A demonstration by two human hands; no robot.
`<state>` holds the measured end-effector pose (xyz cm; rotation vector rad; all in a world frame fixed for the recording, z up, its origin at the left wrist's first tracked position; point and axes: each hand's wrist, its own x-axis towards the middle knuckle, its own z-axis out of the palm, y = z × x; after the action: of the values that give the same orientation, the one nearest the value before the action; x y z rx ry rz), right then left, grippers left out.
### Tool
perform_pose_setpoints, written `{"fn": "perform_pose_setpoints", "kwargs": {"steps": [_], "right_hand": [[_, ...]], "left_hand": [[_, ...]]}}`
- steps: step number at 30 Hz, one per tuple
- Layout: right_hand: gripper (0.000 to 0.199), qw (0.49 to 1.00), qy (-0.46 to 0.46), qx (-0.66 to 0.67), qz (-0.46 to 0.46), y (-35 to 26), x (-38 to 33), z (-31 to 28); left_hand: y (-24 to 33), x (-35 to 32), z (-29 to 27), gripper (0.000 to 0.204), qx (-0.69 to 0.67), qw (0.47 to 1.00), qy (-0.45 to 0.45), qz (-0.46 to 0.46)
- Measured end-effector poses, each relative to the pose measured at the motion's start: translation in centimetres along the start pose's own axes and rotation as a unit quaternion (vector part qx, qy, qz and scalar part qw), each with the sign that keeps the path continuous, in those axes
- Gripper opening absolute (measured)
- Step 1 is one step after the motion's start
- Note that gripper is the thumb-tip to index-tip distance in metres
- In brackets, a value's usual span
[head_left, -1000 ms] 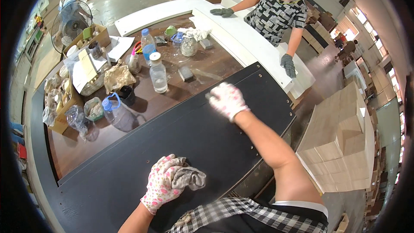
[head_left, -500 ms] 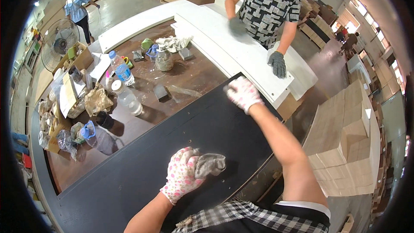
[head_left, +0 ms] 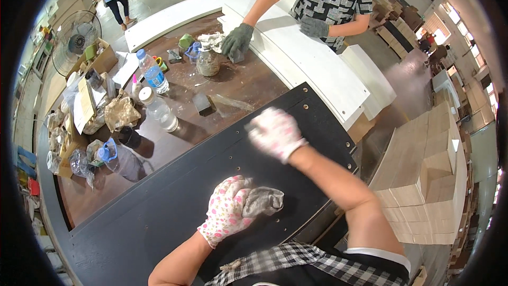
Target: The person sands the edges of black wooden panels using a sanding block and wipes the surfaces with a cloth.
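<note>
A black panel [head_left: 174,217] with small drilled holes lies in front of me. Over its near part, my left hand [head_left: 227,209], in a white glove with pink dots, is closed round a crumpled grey cloth [head_left: 263,202]. My right hand [head_left: 276,133], in a matching glove, is above the panel's far half, its fingers curled in. It is slightly blurred, and whatever may be in its grip is hidden.
Across from me a person's grey-gloved hand [head_left: 238,39] reaches to a small grey block [head_left: 236,56]; their other hand [head_left: 315,27] is over white panels [head_left: 317,66]. Bottles [head_left: 159,110], a jar [head_left: 207,63] and a dark block [head_left: 201,103] stand left. Stacked boards [head_left: 418,180] rise right.
My right hand has drawn back leftward and nearer from the panel's far corner. My left hand stays nearly still with the cloth. The other person's hand has moved from the white panels to the block.
</note>
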<state>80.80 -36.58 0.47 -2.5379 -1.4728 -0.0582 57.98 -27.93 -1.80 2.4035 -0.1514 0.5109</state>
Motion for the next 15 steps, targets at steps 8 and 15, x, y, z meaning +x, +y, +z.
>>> {"fn": "perform_pose_setpoints", "kwargs": {"steps": [8, 15], "right_hand": [[0.027, 0.987, -0.045, 0.080, -0.135, -3.8, 1.3, -0.7], [0.022, 0.954, -0.147, 0.243, 0.093, 17.2, 1.3, -4.6]], "left_hand": [[0.0, -0.2, 0.3, 0.035, -0.012, 1.000, 0.011, -0.005], [0.0, -0.5, 0.0, 0.040, -0.015, 1.000, 0.004, 0.001]]}}
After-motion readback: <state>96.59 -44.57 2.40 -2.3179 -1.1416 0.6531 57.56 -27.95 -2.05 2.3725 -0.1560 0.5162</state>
